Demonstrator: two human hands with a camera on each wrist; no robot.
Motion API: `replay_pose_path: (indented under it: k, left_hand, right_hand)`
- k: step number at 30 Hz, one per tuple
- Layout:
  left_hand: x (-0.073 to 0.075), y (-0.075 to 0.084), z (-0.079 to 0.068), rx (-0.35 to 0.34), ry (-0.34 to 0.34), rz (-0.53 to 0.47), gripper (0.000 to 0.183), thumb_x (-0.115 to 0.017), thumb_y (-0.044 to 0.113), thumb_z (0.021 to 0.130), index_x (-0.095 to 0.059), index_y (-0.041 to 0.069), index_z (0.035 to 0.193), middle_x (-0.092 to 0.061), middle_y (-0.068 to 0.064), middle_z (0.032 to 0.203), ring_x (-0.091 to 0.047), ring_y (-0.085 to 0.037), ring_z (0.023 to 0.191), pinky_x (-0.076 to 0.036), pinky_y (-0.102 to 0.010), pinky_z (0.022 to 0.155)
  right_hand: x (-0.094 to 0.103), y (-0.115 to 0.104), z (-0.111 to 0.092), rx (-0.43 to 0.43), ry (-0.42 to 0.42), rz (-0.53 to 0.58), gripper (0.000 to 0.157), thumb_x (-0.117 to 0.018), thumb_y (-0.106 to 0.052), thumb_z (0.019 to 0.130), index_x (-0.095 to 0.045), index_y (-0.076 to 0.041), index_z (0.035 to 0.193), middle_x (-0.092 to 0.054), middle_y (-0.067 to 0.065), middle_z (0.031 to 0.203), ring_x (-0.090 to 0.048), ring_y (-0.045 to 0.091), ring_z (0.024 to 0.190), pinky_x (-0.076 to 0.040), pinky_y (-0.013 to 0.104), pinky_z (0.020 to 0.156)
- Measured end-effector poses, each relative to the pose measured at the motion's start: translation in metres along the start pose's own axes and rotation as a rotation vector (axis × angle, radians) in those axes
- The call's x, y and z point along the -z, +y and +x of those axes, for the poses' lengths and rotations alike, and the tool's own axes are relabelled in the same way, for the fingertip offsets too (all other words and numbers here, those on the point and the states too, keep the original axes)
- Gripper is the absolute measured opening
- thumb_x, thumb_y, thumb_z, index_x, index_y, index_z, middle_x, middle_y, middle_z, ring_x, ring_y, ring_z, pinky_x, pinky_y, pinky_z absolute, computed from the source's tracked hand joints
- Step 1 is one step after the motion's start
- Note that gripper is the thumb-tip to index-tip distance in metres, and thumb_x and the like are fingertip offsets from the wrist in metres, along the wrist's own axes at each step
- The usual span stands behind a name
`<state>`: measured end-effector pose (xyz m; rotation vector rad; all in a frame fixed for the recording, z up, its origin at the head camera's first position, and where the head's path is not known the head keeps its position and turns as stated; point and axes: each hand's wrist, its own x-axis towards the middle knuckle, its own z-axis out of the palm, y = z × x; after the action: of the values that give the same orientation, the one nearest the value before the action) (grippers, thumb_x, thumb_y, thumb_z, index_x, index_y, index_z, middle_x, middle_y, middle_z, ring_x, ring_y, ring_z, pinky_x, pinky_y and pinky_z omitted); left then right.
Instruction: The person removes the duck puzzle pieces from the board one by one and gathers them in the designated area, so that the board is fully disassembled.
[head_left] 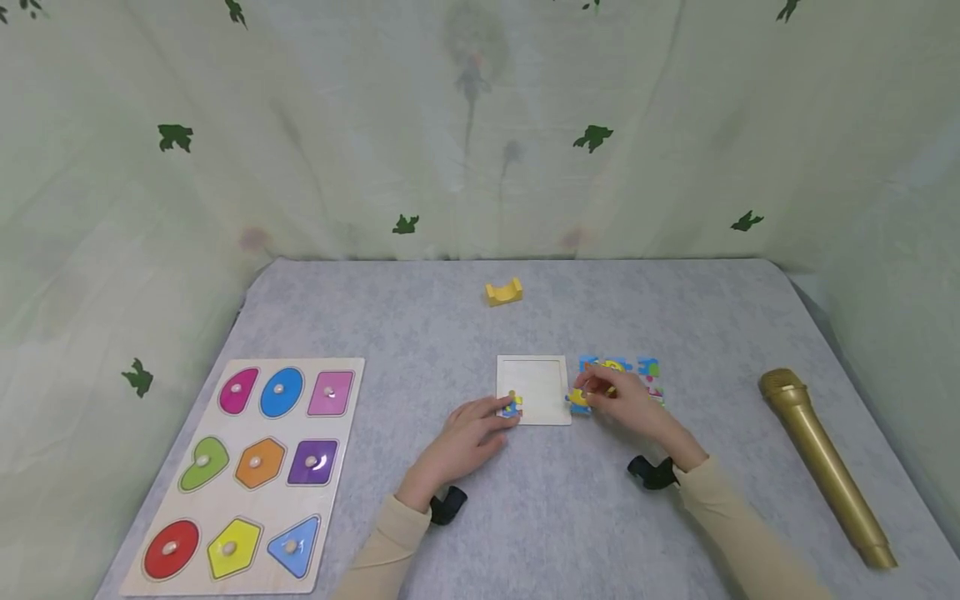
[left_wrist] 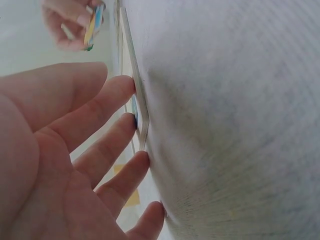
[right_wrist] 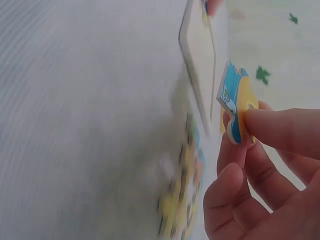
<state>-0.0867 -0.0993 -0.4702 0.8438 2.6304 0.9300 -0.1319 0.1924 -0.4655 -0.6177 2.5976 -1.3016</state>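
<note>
A square white wooden puzzle tray (head_left: 543,385) lies mid-table in the head view. One small blue and yellow jigsaw piece (head_left: 513,408) sits in its near left corner. My left hand (head_left: 467,435) rests at that corner, fingers extended, fingertips on the tray's edge and the piece. To the right of the tray, my right hand (head_left: 633,407) pinches a blue and yellow jigsaw piece (right_wrist: 239,105) between thumb and fingers, held above the table. Several more jigsaw pieces (head_left: 649,367) lie under and beyond this hand, which partly hides them.
At left lies a wooden shape board (head_left: 281,429) with colourful knobbed shapes. A gold microphone (head_left: 828,467) lies at right. Behind the tray stands a small yellow curved block (head_left: 504,292). A pale curtain (head_left: 480,167) hangs behind the table.
</note>
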Motion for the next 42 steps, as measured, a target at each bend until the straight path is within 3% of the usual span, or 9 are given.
replay_pose_path:
  k: [7, 14, 22, 32, 37, 42]
  left_hand:
    - [0.001, 0.0, -0.001, -0.004, 0.007, -0.011, 0.034, -0.055, 0.013, 0.098, -0.059, 0.005, 0.131, -0.04, -0.012, 0.146, -0.03, -0.034, 0.136, -0.02, -0.054, 0.107]
    - [0.0, -0.001, -0.001, -0.004, 0.009, -0.02, 0.035, -0.055, 0.012, 0.097, -0.059, 0.004, 0.131, -0.04, -0.011, 0.146, -0.03, -0.034, 0.136, -0.02, -0.054, 0.107]
    - [-0.001, -0.001, 0.0, 0.005, 0.004, -0.02, 0.035, -0.055, 0.013, 0.098, -0.059, 0.005, 0.131, -0.04, -0.01, 0.147, -0.029, -0.034, 0.137, -0.019, -0.054, 0.107]
    - [-0.002, -0.005, -0.001, -0.034, 0.011, 0.012, 0.036, -0.056, 0.016, 0.098, -0.059, 0.006, 0.132, -0.039, -0.011, 0.147, -0.031, -0.032, 0.136, -0.021, -0.054, 0.106]
    - [0.002, -0.009, -0.004, -0.067, 0.002, 0.019, 0.036, -0.055, 0.017, 0.098, -0.058, 0.007, 0.132, -0.038, -0.01, 0.148, -0.031, -0.032, 0.136, -0.022, -0.055, 0.106]
    - [0.007, -0.013, -0.009, -0.014, -0.011, 0.022, 0.036, -0.054, 0.02, 0.098, -0.059, 0.01, 0.133, -0.038, -0.009, 0.148, -0.029, -0.034, 0.136, -0.022, -0.057, 0.106]
  right_hand:
    - [0.031, 0.018, -0.024, -0.07, 0.026, 0.0, 0.013, -0.061, -0.004, 0.093, -0.065, -0.004, 0.105, -0.063, 0.004, 0.093, -0.057, 0.019, 0.08, -0.048, 0.029, 0.064]
    - [0.043, 0.024, -0.034, -0.07, -0.065, -0.041, 0.01, -0.063, -0.001, 0.09, -0.067, -0.005, 0.099, -0.06, 0.001, 0.086, -0.053, 0.015, 0.075, -0.046, 0.027, 0.064]
    - [0.038, 0.027, -0.037, -0.035, -0.123, -0.094, 0.016, -0.065, 0.004, 0.086, -0.068, -0.008, 0.095, -0.058, -0.004, 0.083, -0.051, 0.012, 0.074, -0.046, 0.027, 0.065]
    - [0.028, 0.019, -0.036, -0.018, -0.056, -0.251, 0.015, -0.068, 0.003, 0.084, -0.068, -0.011, 0.091, -0.055, -0.007, 0.079, -0.05, 0.011, 0.073, -0.045, 0.029, 0.066]
    - [0.022, 0.012, -0.029, 0.016, -0.055, -0.169, 0.014, -0.063, 0.003, 0.088, -0.067, -0.008, 0.096, -0.057, -0.005, 0.082, -0.051, 0.012, 0.075, -0.046, 0.028, 0.066]
    - [0.007, 0.001, -0.011, 0.079, -0.084, -0.082, 0.015, -0.06, 0.003, 0.089, -0.065, -0.004, 0.102, -0.056, -0.002, 0.083, -0.052, 0.013, 0.075, -0.047, 0.027, 0.066]
